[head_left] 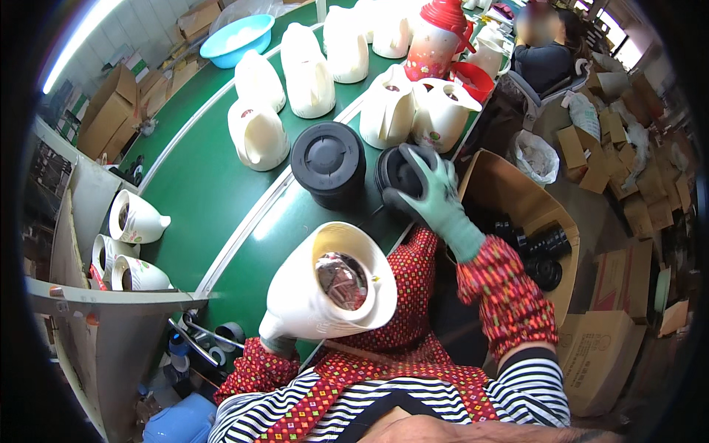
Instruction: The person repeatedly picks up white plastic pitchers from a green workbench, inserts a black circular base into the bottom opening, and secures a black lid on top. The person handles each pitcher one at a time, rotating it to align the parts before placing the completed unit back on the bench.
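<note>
A white thermos jug shell (pixel 303 284) is tilted toward me, its open end showing a shiny reddish inside. My left hand (pixel 278 344) holds it from below; only a bit of glove shows and the fingers are hidden behind the shell. Over the green table, my right hand (pixel 430 184), in a green glove with dark fingertips, curls its fingers round a round black plastic part (pixel 399 174). Left of that stands a similar, larger-looking black cylindrical part (pixel 329 162), apart from the hand.
Several white jugs (pixel 309 81) and a red thermos (pixel 439 40) stand farther along the green table (pixel 185 221). Against the right table edge is a cardboard box (pixel 565 214) with black parts. A blue basin (pixel 240 38) lies far left; a person (pixel 546 59) sits far right.
</note>
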Available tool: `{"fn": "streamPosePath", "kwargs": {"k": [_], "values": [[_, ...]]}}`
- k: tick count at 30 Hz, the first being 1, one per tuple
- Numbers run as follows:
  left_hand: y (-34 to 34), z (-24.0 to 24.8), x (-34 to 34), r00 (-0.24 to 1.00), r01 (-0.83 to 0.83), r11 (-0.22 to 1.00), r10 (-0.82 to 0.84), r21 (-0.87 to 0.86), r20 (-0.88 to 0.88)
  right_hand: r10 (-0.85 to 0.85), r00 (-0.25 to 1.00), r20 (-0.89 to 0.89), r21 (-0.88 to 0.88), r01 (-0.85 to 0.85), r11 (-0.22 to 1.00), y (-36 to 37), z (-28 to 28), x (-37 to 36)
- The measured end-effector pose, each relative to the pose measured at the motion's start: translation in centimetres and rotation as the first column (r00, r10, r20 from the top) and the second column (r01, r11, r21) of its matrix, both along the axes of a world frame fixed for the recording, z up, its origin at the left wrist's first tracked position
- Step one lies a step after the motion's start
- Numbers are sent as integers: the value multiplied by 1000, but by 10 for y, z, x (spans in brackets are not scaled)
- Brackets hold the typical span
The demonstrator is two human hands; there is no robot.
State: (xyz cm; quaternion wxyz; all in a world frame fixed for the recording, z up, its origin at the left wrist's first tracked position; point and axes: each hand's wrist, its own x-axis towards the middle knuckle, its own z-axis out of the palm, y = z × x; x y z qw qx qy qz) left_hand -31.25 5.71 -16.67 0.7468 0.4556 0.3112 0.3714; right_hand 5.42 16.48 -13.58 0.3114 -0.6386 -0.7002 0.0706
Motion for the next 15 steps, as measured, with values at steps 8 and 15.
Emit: {"fn": "streamPosePath", "kwargs": {"k": [8, 15], "values": [[-1, 6, 82, 978, 188, 982, -190, 32, 83, 241, 849, -470, 21, -263, 965, -170, 28, -21], [-23, 21, 116, 982, 173, 985, -174, 28, 74, 206, 810, -550, 51, -213, 976, -222, 30, -13]]}}
